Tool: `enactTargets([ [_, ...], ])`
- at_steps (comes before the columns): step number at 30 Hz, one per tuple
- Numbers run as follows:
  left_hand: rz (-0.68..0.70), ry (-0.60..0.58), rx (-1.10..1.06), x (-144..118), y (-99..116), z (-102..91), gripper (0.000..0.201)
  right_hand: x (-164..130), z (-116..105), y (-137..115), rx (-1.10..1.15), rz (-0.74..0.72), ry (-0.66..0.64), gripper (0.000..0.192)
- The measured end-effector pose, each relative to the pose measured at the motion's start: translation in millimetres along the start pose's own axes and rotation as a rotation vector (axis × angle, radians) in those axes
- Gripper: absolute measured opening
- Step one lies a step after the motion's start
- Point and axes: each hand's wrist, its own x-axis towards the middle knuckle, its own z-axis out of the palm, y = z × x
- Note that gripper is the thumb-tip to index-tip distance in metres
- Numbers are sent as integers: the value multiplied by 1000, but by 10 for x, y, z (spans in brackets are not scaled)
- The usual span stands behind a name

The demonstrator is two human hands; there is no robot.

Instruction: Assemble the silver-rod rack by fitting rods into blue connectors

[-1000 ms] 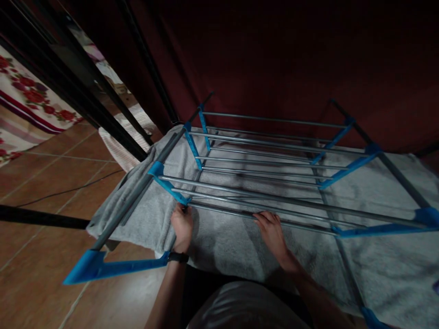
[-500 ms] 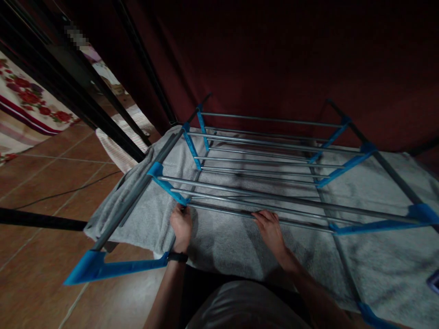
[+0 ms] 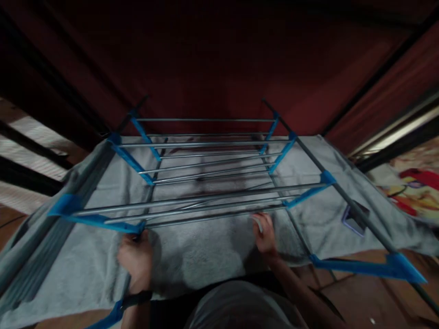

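A rack (image 3: 206, 157) of grey metal rods with blue plastic connectors stands over a grey towel (image 3: 202, 249) spread on the floor. My left hand (image 3: 135, 258) grips the rack at the near left blue connector (image 3: 132, 227), a dark band on its wrist. My right hand (image 3: 264, 233) rests on the nearest rod, right of the middle, fingers curled over it. The view is dim and blurred.
A dark red curtain (image 3: 219, 59) hangs behind the rack. A small purple-edged flat object (image 3: 353, 219) lies on the towel at the right. Patterned fabric (image 3: 414, 192) shows at the far right, black poles (image 3: 30, 169) at the left, brown tiles (image 3: 370, 297) in front.
The view has swung to the right, so the rack now sits centred. My right hand slid a little along the nearest rod; my left hand stays at the blue connector.
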Motion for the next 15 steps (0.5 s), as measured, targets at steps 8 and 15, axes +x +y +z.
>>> enactTargets([
  [8, 8, -1, 77, 27, -28, 49, 19, 132, -143, 115, -145, -61, -126, 37],
  [15, 28, -22, -44, -128, 154, -57, 17, 289, 606, -353, -347, -334, -367, 31],
])
